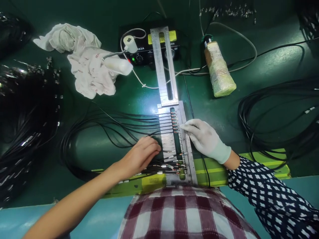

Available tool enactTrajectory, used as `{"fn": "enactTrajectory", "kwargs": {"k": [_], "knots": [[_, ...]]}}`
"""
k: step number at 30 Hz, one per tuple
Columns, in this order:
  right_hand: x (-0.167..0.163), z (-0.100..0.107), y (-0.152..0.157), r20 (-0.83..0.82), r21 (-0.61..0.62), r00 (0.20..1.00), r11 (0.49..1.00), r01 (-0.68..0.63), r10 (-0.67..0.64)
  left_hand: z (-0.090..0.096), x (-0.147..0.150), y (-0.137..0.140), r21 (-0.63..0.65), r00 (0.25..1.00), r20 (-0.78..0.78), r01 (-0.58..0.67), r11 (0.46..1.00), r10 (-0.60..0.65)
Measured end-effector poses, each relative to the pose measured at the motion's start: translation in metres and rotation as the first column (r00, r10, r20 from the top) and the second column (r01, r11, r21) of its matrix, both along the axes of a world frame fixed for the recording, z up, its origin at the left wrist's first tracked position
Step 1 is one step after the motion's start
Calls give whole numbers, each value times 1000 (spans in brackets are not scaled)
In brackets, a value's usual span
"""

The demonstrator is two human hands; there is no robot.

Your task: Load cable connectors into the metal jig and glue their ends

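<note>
A slotted metal fixture [169, 142] lies lengthwise in front of me. Several thin black cables [149, 121] cross its upper part side by side, their stripped ends with small wires [175, 122] at the slot. My left hand [144, 152], bare, is closed at the fixture's left edge on a black cable, whose end points toward the slot; the fingertips partly hide it. My right hand [206, 139], in a white glove, has thumb and fingers pinched together at the right rail beside the wire ends. Whatever is between them is too small to make out. More cables with metal connectors [171, 167] lie across the fixture's near end.
Behind the fixture stands a black control box [139, 54] with a green light. A lamp [119, 65] rests over white cloth [87, 69]. A tape-wrapped handheld tool [219, 71] lies at right. Black cable bundles [27, 122] fill the left side, and coiled cables [251, 116] the right.
</note>
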State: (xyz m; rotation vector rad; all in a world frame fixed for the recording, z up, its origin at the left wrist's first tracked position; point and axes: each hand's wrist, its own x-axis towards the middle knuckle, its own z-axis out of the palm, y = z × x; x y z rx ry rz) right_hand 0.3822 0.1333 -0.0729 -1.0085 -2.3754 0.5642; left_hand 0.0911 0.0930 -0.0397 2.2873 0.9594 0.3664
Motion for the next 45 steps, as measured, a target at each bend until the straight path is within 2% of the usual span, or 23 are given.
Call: {"fn": "enactTrajectory", "kwargs": {"k": [2,4,7,12,17,23,27,33,38,45], "knots": [[0,0,1,-16,1,1000,1000,-2,2,-6,4,3,74,992,106,-70,995,62],[0,0,1,-32,4,999,1000,-9,9,-12,9,7,175,989,135,-83,981,59],[0,0,2,-40,-5,999,1000,-13,13,-17,17,15,300,997,69,-46,953,26],[1,0,2,-47,-23,999,1000,-19,18,-16,19,21,427,998,-61,38,904,-14],[0,1,3,-61,-62,998,998,-5,1,-14,16,23,450,986,-113,158,879,-119],[0,1,4,-64,-75,998,997,-10,5,-14,19,29,448,988,-91,154,881,-126],[1,0,4,-61,-77,998,997,-10,6,-17,20,27,429,993,-67,117,896,-98],[1,-1,5,-76,-81,997,997,-13,7,-24,20,8,507,985,-154,8,862,81],[-1,-1,6,-90,-64,996,998,-7,1,-25,23,7,500,983,-171,25,866,71],[-1,-1,6,-74,-56,997,998,-7,2,-19,37,19,550,912,-402,167,819,84]]}}
